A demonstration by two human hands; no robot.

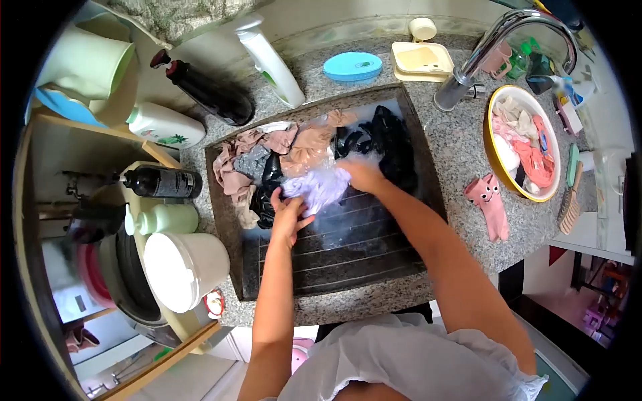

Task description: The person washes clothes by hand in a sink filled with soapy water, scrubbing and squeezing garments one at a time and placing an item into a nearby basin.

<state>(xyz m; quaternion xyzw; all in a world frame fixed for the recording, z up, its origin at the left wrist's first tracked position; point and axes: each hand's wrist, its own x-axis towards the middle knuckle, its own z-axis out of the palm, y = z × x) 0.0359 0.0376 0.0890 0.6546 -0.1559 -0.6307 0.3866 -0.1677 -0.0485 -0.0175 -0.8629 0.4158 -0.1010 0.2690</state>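
A wet lavender cloth garment (321,189) lies bunched over soapy water in the dark stone sink (341,267). My right hand (363,175) is closed on its right end, with the fingertips partly hidden by suds. At the left edge of the garment, my left hand (288,217) has its fingers spread and touches the cloth. Behind both hands, dusty-pink clothes (235,164), a peach cloth (309,148) and shiny black fabric (393,147) are piled along the far side of the sink.
A yellow-rimmed basin (494,152) of clothes and a pink sock (491,207) with a face sit right. The faucet (457,89) stands behind. A blue brush (352,67), a soap dish (421,61), a white bottle (271,67) and a white bucket (184,271) surround the sink.
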